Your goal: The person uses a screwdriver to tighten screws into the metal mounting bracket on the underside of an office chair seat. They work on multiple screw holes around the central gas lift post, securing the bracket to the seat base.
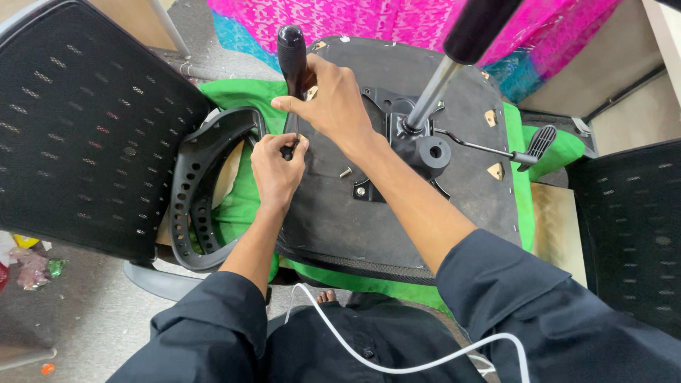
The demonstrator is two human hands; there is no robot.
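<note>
At frame centre, right hand (333, 99) gripped the screwdriver (291, 60); left hand (277, 167) pinched its tip at the armrest (198, 191); one screw (345, 172) lay loose on the seat (418, 206), undriven.

Black-handled screwdriver (291, 71) — upright, tip on upturned black seat base (340, 220).

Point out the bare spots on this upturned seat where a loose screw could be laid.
Free: the seat underside between metal plate and near edge, and its far-right strip by the lever. Crowded: left edge, where left hand and right hand work the screwdriver beside the armrest.
</note>
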